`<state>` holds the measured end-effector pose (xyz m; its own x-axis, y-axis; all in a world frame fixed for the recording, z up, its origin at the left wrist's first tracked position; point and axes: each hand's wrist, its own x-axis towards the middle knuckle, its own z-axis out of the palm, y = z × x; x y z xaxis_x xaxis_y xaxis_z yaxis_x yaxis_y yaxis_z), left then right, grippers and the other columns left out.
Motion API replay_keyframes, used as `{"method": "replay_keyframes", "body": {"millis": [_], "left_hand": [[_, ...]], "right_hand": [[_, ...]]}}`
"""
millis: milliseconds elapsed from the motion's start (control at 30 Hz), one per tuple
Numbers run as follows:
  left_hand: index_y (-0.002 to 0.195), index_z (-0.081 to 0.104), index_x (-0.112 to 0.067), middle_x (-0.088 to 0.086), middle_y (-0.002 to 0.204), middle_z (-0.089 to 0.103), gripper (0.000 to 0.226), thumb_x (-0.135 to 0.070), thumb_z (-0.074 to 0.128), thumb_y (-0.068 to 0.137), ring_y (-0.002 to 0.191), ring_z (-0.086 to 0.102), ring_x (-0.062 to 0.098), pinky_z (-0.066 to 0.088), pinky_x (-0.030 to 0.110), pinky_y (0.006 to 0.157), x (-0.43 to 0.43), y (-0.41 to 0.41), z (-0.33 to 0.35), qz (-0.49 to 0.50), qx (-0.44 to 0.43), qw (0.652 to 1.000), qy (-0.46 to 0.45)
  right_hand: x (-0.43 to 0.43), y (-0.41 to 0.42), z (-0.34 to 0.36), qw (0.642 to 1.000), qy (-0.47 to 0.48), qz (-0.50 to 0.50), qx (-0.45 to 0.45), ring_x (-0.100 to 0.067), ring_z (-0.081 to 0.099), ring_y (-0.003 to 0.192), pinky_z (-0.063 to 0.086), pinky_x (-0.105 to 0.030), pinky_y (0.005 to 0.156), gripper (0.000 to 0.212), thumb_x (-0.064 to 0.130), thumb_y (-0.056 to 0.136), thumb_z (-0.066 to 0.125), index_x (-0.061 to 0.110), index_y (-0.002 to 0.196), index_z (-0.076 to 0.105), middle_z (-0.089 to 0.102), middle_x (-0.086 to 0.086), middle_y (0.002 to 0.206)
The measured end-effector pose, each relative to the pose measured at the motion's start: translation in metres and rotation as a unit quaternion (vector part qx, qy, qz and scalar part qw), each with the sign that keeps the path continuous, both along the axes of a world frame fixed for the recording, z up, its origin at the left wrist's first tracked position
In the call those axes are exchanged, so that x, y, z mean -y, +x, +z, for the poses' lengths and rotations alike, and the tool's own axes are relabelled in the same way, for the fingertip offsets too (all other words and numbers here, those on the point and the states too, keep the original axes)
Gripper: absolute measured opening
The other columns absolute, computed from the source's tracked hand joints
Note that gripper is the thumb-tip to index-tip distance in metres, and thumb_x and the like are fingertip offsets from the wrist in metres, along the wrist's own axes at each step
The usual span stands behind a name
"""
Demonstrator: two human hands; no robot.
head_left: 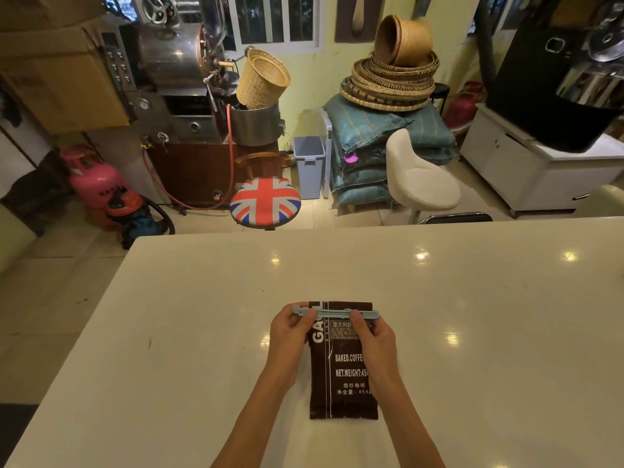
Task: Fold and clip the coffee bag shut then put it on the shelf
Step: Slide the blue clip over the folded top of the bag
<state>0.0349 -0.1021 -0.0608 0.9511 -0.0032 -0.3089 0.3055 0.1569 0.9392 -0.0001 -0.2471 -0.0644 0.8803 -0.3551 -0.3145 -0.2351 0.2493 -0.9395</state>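
A dark brown coffee bag [344, 376] with white print lies flat on the white counter [202, 315], its top end pointing away from me. Across that folded top end sits a long light-blue clip [334, 312]. My left hand [292, 327] pinches the clip's left end. My right hand [369, 332] presses on the clip's right half and on the bag under it. Whether the clip is latched is hidden by my fingers.
Beyond the counter's far edge stand a flag-patterned stool [265, 202], a white bar stool [418, 177] and a grey bin [309, 165]. A coffee roaster [175, 79], a pink gas cylinder [98, 184], stacked sacks with baskets [388, 82] and a white cabinet [526, 170] line the room.
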Motion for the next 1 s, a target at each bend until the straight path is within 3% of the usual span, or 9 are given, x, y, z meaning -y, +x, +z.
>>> {"method": "replay_keyframes", "body": {"millis": [100,233,467,767,1000], "left_hand": [[0.111,0.062,0.001,0.022,0.103,0.073,0.02,-0.008,0.06,0.093,0.09,0.073,0.029,0.058,0.038,0.077,0.0,0.0,-0.001,0.015,-0.009,1.0,-0.01],[0.112,0.061,0.001,0.02,0.101,0.073,0.018,-0.004,0.056,0.095,0.087,0.072,0.025,0.057,0.033,0.072,0.003,-0.002,-0.001,0.032,-0.019,0.999,-0.02],[0.112,0.062,0.005,0.023,0.106,0.073,0.024,-0.011,0.06,0.094,0.096,0.071,0.031,0.058,0.04,0.084,-0.009,-0.001,0.003,-0.018,-0.024,0.998,-0.062],[0.1,0.062,0.003,0.014,0.089,0.075,0.015,-0.01,0.062,0.092,0.077,0.074,0.02,0.059,0.026,0.064,-0.006,-0.001,0.004,0.02,0.016,0.999,0.03],[0.101,0.062,0.004,0.02,0.095,0.074,0.018,-0.011,0.062,0.093,0.082,0.074,0.024,0.06,0.034,0.071,-0.006,-0.004,0.001,0.024,0.007,0.999,0.028]], "right_hand": [[0.0,0.0,-0.001,1.0,0.008,0.002,0.002,-0.033,0.077,0.083,0.062,-0.045,0.076,0.016,0.031,0.091,0.066,0.016,0.097,0.069,0.078,-0.013,0.091],[0.001,0.001,0.0,1.0,0.011,0.012,-0.002,-0.031,0.077,0.082,0.062,-0.042,0.073,0.019,0.031,0.091,0.067,0.014,0.1,0.068,0.078,-0.013,0.091],[0.0,0.0,-0.002,1.0,0.007,0.011,0.004,-0.032,0.076,0.084,0.062,-0.045,0.075,0.021,0.03,0.091,0.067,0.011,0.102,0.067,0.078,-0.015,0.093],[-0.001,-0.002,0.0,1.0,-0.005,0.023,0.008,-0.03,0.077,0.084,0.063,-0.042,0.074,0.016,0.029,0.092,0.066,0.014,0.097,0.066,0.077,-0.014,0.093],[-0.001,-0.004,0.004,0.999,-0.003,0.036,0.004,-0.025,0.077,0.081,0.062,-0.037,0.07,0.016,0.029,0.092,0.065,0.014,0.098,0.066,0.078,-0.011,0.092]]}}
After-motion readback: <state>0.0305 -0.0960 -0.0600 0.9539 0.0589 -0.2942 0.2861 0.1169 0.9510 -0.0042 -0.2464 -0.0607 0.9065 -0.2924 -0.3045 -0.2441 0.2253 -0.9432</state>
